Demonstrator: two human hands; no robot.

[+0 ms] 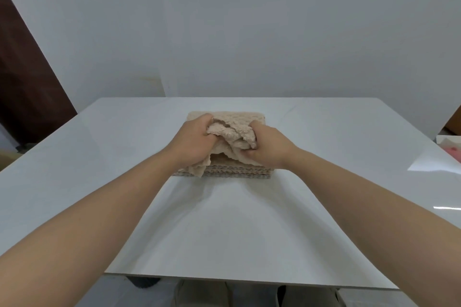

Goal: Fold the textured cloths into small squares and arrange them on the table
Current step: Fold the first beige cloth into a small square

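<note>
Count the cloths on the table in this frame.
At least 2: one crumpled cloth, gripped by the left hand and right hand, atop a folded pile on the table. The pile's layers blur together, so its own count is unclear.

Bumpy cloth [232, 134], glossy worktop [224, 219]
The beige cloth in my fingers [207, 119] is soft, matt and nubbly (a puckered, waffle-like weave); the white worktop is smooth and mirror-shiny.

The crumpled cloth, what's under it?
A stack of textured cloths on the table; its layered front edge and far corners show. The left hand, right hand and crumpled cloth cover its middle.
</note>
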